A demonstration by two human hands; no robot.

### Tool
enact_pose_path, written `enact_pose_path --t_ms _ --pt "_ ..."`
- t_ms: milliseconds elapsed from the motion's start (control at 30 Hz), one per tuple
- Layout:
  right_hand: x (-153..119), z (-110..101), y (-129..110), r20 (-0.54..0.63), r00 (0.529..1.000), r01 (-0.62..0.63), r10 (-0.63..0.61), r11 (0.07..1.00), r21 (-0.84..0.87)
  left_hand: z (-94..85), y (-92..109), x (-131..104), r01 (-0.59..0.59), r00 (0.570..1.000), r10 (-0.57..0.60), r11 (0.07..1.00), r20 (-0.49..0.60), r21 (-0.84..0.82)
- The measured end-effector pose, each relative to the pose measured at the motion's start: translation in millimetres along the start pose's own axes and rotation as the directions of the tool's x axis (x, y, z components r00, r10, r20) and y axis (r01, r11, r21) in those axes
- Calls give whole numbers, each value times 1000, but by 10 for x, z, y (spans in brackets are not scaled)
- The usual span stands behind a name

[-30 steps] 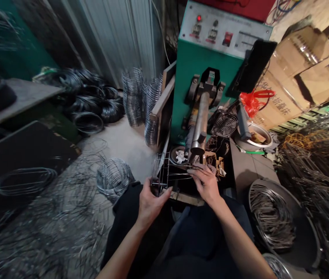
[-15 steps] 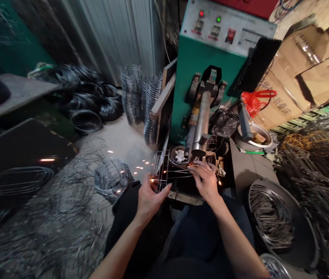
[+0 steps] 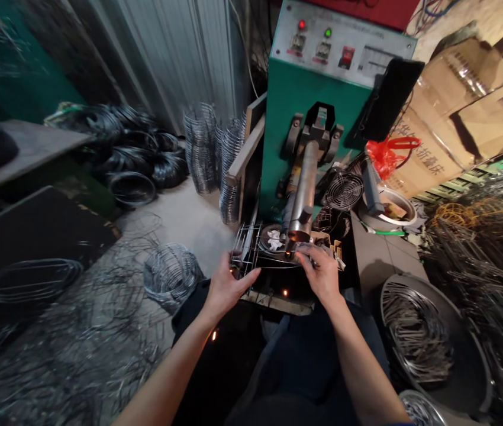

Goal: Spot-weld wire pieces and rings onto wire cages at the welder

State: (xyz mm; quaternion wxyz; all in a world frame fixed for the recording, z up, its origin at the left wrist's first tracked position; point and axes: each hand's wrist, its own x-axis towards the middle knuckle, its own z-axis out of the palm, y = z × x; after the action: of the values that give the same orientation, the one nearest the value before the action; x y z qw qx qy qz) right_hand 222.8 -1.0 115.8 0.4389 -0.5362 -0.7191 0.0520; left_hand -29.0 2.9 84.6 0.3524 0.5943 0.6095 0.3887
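Wire rack: left hand clamped on at 8 o'clock, right hand pinching 3 o'clock end (sparks below); machine at 1 o'clock

Cardboard box: Chinese print on side, ends 折叠床, preceding characters unclear. Control panel: small labels, too blurred to read. Green machine: faint lettering low on front, illegible.

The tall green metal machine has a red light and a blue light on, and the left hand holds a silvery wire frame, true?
Not quite: the head view shows a small round green light, not blue, beside the red light on the tall green machine. The bare left hand does hold the silvery wire frame.
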Motion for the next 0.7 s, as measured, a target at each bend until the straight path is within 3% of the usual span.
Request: enact_pose_path --t_ms 100,167,267,333,367,433,500,567,633,700 --pt "-175 -226 24 8 998 -59 59 997 55 42 -167 -109 -74 995 78 996 -66 59" --pt "-416 -446 160 4 984 -176 176 984 11 100 -288 -213 -124 985 135 987 -108 103" --pt "-1032 -880 539 -2 924 -374 382 904 -207 174 -389 -402 -115 982 131 986 -134 117" --pt "-1628 -1244 833 7 855 -467 519 775 -426 173 -381 -558 -83 986 96 992 -138 95" --pt "-1975 -1438 967 -47 786 -545 617 654 -525 152 -357 -646 -66 990 74 995 -120 70" --pt "-2732 -1800 1183 -155 581 -674 799 365 -642 75 -285 -832 -1 1000 1 1000 -12 -30" --pt "-3489 -2056 1322 -142 414 -696 899 212 -687 -28 -196 -1007 138 979 -112 979 170 -153" --pt "-4133 -2149 1399 -113 272 -721 956 125 -681 -128 -108 -1149 294 908 -199 930 368 -222" --pt "-4584 -2096 1435 -125 100 -749 987 -8 -662 -203 -44 -1251 405 808 -215 879 549 -251" --pt "-4831 -1967 1449 -147 9 -766 989 -88 -637 -242 -23 -1334 483 689 -175 835 703 -265"
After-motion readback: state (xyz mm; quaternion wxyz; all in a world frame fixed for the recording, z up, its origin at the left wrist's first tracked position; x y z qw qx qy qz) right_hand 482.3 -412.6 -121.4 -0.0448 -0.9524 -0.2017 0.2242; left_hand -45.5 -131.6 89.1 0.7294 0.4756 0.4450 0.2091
